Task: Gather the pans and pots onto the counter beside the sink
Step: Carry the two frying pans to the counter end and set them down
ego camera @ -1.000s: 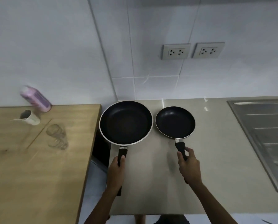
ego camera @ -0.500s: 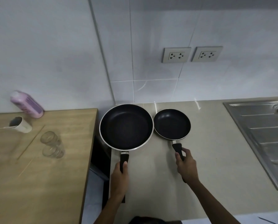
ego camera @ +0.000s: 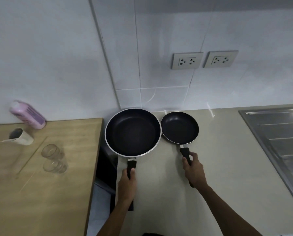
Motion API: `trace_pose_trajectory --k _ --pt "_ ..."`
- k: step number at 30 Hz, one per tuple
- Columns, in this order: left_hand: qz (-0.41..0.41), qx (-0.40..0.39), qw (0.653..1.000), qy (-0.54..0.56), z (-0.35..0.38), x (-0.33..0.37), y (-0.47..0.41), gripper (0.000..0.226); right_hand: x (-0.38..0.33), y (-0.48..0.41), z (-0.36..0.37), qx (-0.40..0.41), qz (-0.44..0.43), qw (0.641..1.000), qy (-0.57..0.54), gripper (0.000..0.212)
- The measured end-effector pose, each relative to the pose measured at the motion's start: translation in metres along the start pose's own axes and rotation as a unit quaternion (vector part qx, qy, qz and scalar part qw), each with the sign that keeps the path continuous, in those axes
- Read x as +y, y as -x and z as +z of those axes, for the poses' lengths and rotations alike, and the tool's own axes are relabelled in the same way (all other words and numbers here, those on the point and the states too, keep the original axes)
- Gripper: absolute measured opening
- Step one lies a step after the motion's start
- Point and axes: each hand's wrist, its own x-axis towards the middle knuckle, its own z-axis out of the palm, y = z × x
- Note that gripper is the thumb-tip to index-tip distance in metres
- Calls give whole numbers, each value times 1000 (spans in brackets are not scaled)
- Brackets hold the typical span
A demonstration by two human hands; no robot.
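My left hand (ego camera: 127, 184) grips the large pan (ego camera: 133, 132) handle, right hand (ego camera: 194, 172) the small pan (ego camera: 179, 127), both flat on the bench (ego camera: 227, 159) at 9 o'clock of the sink (ego camera: 278, 142); rigid, head-heavy, so hold handles firmly.

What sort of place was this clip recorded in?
Most likely a home kitchen: a stainless steel sink set into a beige counter, two black non-stick frying pans, and white tiled walls with sockets.
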Motion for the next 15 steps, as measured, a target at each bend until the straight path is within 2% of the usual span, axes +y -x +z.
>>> trace_pose_trajectory --k 15 --pt "-25 20 999 -27 9 -2 -23 37 -20 -44 10 -17 -8 1000 -5 35"
